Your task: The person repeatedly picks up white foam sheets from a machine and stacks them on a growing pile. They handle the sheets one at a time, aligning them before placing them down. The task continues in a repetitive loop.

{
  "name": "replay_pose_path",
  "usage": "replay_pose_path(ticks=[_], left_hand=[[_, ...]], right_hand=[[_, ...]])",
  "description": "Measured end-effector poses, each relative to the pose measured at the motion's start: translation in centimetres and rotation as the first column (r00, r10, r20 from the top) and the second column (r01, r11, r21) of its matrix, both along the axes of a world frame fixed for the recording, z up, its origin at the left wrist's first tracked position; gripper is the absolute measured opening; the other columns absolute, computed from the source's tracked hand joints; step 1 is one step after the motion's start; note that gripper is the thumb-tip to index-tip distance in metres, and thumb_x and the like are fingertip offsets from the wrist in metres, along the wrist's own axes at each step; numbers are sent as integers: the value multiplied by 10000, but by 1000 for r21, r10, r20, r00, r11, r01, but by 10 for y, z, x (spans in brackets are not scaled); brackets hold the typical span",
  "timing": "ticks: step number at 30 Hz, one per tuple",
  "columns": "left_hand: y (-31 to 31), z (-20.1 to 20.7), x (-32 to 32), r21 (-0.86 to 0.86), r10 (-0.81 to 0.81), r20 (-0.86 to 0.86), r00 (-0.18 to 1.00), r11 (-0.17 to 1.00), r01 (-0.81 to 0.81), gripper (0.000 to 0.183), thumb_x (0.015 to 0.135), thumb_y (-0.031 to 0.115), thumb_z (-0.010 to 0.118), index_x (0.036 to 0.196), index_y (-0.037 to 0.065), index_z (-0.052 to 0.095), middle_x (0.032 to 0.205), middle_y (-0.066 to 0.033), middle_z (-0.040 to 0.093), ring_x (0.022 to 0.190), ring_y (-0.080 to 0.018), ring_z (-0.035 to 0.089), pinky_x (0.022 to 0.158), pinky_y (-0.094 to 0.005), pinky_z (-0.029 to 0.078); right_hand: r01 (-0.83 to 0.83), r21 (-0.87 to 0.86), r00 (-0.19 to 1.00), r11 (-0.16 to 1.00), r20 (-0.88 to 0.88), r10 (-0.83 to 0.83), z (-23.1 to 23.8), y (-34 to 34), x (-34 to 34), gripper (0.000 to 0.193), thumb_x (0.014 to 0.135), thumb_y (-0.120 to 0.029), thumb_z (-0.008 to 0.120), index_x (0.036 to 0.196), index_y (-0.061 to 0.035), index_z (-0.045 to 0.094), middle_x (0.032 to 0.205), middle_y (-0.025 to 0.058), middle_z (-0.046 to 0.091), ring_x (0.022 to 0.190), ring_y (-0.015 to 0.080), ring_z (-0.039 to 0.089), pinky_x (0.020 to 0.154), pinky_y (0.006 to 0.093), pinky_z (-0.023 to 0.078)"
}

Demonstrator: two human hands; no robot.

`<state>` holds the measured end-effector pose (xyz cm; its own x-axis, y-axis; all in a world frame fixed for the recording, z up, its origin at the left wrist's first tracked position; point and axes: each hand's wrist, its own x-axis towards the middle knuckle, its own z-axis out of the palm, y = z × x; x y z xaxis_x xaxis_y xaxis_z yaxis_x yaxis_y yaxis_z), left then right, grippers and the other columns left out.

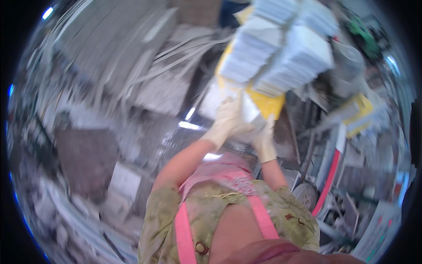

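My left hand (229, 118), in a cream glove, grips a white tile-like slab (250, 108) from its left side. On its right side my right hand (264, 140), gloved the same way, has its fingers closed around the lower edge. Blur hides whether it is one slab or a few together. Just beyond my hands stand several stacks of thin white slabs (295, 57), set close together. A yellow sheet or board (269, 102) shows beneath the stacks at their near end.
Long grey boards and strips (118, 48) fill the far left. A brown flat panel (88, 160) lies at the left, beside a white block (125, 180). To the right are a red and white pipe (329, 181), a round wheel-like part (304, 196) and a yellow-and-white package (358, 112).
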<state>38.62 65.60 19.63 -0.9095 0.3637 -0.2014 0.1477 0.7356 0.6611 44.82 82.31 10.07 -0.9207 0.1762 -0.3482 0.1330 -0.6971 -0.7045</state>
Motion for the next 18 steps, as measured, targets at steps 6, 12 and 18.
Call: replay_pose_path(ticks=[6,12,18], left_hand=[[3,12,1,-118,-131,22,991,984,132,1312,558,516,884,1584,33,225,1334,-241,512,1244,-388,544,1048,-428,458],[2,19,-3,-158,-283,-14,959,948,277,1293,555,460,879,1586,44,218,1344,-237,494,1244,-397,535,1063,-445,437],[-39,37,-14,-49,-292,-95,952,956,289,1300,533,468,882,1567,13,240,1367,-300,465,1215,-473,532,1049,-484,445]], right_hand=[[83,580,995,811,-97,-32,-13,-13,18,794,1026,-619,303,1503,4,421,1496,140,483,1322,297,497,1144,432,375],[225,117,973,967,22,-229,-6,-33,23,790,1034,-599,288,1514,18,397,1513,156,463,1372,300,456,1171,434,340],[194,-150,972,970,-107,-211,23,-63,10,671,1058,-500,256,1514,-28,393,1525,127,461,1381,302,472,1164,464,365]])
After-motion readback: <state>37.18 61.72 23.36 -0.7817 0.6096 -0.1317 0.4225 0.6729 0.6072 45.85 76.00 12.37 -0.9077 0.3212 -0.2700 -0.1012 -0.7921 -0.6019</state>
